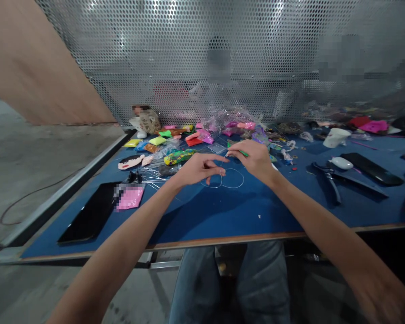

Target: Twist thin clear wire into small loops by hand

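Observation:
My left hand (199, 169) is over the middle of the blue table, thumb and fingers closed on a thin pale wire or thread. Its index finger stretches toward my right hand. Two loose loops of the wire (243, 178) hang or lie below the fingers; I cannot tell which. My right hand (253, 155) pinches a slim green-handled tool (243, 153) whose tip is too small to make out. Both hands are close together, fingertips almost meeting. Behind my left hand lies a yellow-green patterned packet (178, 156).
On the left are a black phone (91, 213), a pink packet (130, 198) and a flat doll-face piece (130, 162). Several colourful clay packets (194, 138) line the back by a perforated metal screen (175, 49). Pliers (329, 180), a dark case (373, 168) and a white cup (336, 137) stand right.

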A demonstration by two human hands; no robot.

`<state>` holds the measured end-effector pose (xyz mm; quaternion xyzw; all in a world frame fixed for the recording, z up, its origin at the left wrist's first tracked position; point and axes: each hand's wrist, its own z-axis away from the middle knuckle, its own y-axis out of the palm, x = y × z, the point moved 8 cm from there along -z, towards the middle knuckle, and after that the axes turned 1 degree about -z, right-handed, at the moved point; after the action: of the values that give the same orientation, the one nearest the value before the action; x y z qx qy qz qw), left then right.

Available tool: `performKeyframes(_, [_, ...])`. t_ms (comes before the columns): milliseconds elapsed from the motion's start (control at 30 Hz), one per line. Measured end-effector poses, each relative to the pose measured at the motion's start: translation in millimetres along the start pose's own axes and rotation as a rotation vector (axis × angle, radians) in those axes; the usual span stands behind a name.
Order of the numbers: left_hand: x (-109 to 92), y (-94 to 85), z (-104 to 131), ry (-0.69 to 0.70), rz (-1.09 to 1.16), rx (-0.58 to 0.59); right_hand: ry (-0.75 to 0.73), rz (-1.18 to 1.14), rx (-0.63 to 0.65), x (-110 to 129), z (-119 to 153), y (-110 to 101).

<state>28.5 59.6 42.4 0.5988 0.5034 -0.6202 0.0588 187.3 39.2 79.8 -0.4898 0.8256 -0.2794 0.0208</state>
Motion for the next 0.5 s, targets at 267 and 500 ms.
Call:
performKeyframes(267, [-20, -5.7, 5, 0.112, -0.070, -0.203, 0.165, -0.196, -0.186, -13, 0, -9])
performKeyframes(500, [-24, -22.1, 8, 0.139, -0.339, -0.328, 0.087, -0.034, -0.065, -9, -1, -10])
